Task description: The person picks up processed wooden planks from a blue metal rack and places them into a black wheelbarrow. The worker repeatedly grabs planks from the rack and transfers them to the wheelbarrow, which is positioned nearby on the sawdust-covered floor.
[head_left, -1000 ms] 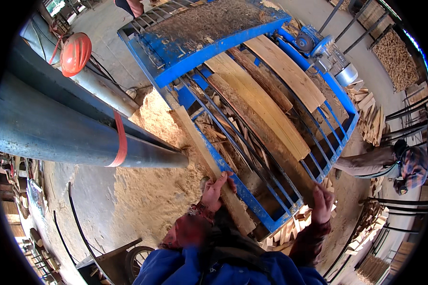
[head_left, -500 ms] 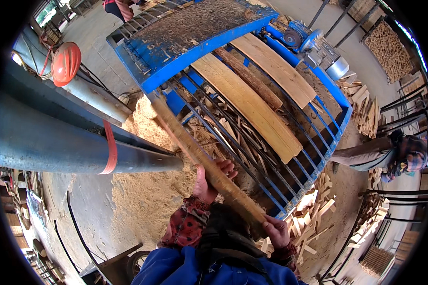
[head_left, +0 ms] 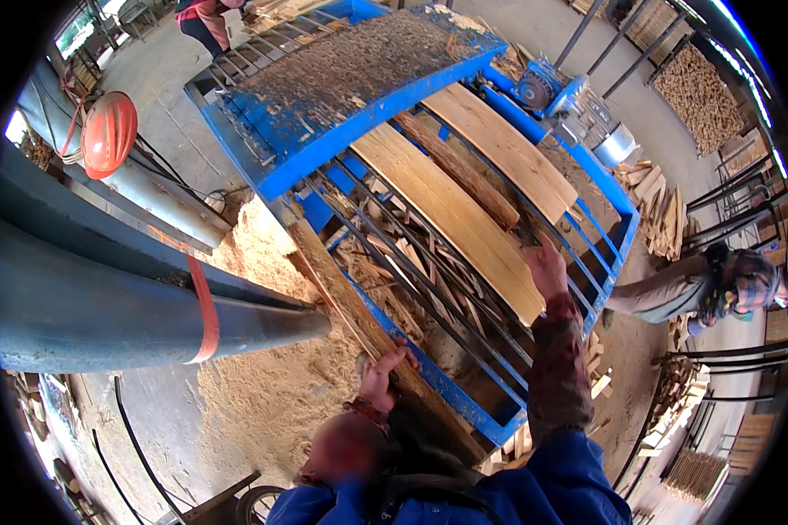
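My left hand [head_left: 383,376] is closed round a long narrow wooden board [head_left: 346,311] with a rough edge. That board runs along the near left side of a blue metal frame [head_left: 499,430]. My right hand [head_left: 547,267] reaches over the frame's bars, fingers stretched out beside the right edge of a wide yellowish plank [head_left: 451,223]; whether it touches the plank I cannot tell. Beyond lie a narrow bark-covered strip [head_left: 464,171] and another wide plank [head_left: 499,149], both across the bars.
A sawdust-covered blue cover [head_left: 341,83] spans the frame's far end, with a motor [head_left: 587,114] at right. A thick grey pipe [head_left: 149,297] and an orange helmet [head_left: 109,134] are left. Another person [head_left: 727,284] is at right. Wood offcuts and sawdust [head_left: 254,376] lie about.
My right hand has let go of the narrow board's near end and moved up and right to the yellowish plank. The narrow board, still in my left hand, now lies along the frame's side.
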Motion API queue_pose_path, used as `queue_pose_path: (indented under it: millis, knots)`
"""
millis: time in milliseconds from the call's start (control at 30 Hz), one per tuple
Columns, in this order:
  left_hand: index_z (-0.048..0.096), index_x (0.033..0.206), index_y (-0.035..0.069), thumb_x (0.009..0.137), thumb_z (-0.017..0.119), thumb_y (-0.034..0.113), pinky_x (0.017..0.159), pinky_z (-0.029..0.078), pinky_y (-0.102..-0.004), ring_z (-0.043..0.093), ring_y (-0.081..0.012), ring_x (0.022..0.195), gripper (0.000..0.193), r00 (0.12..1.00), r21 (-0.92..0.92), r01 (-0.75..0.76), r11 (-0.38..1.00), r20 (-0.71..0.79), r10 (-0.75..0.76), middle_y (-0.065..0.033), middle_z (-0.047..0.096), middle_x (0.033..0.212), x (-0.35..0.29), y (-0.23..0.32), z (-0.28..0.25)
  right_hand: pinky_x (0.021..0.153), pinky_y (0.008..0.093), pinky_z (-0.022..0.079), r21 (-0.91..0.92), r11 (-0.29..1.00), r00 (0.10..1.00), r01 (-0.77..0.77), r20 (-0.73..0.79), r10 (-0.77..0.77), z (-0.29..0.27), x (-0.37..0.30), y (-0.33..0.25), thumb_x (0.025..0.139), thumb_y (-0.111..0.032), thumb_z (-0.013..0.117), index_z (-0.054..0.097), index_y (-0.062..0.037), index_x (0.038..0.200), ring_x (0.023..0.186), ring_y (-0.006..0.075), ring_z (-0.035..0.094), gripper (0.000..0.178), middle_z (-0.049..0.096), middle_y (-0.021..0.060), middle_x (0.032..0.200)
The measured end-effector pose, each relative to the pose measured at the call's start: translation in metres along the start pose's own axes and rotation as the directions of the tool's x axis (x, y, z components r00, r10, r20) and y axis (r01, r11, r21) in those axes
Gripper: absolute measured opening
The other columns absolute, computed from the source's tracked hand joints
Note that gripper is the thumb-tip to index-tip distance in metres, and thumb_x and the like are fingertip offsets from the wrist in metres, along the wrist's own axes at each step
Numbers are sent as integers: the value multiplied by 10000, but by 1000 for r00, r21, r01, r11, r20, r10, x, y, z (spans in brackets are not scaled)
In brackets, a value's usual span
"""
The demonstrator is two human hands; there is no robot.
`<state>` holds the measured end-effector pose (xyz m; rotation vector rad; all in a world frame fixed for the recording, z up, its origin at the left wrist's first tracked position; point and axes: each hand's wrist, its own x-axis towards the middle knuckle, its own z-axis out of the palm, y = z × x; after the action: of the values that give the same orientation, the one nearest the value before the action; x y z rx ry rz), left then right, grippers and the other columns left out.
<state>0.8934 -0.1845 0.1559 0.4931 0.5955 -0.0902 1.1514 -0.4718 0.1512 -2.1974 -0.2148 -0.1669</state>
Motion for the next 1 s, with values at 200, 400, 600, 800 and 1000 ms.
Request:
queue_pose_path:
  millis: [200,400,600,800,1000]
  knots:
    - [528,1061,-36,826,635,58,707,486,-412,574,-243,734,275,1000,-6,-19,1000,5,19,-116,587,786,-5,4,-7,555,308,441,195,905,926,-377,112,362,62,72,25,797,-301,724,403,73,1369,620,127,559,755,636,27,761]
    - [567,1057,-27,812,658,67,722,505,-401,601,-257,754,278,999,17,36,999,-29,-35,-125,604,797,-5,13,-4,549,291,427,418,807,897,-416,46,439,72,83,26,822,-301,721,561,-53,1107,652,100,530,410,569,-3,809]
    - [583,1051,-25,801,675,72,705,517,-404,613,-258,736,283,999,54,42,998,-4,-42,-121,614,806,-3,8,-7,601,369,481,673,485,768,-558,198,609,-8,73,28,842,-291,704,605,-144,1064,713,159,583,284,591,17,886]
    - [589,1047,-24,804,669,43,685,518,-406,617,-265,731,265,998,43,0,999,-57,2,-129,611,780,-8,12,-2,820,345,500,223,974,970,-50,-222,101,-102,-7,3,825,36,591,568,-44,1135,1053,209,541,321,543,89,1082]
    - [597,1018,-16,825,680,83,679,505,-407,604,-251,716,232,998,42,-17,999,-52,19,-117,605,768,-2,-2,-5,812,295,475,748,663,851,-21,-334,405,-148,-114,-54,918,-189,578,573,-38,1055,954,151,560,204,570,41,966]
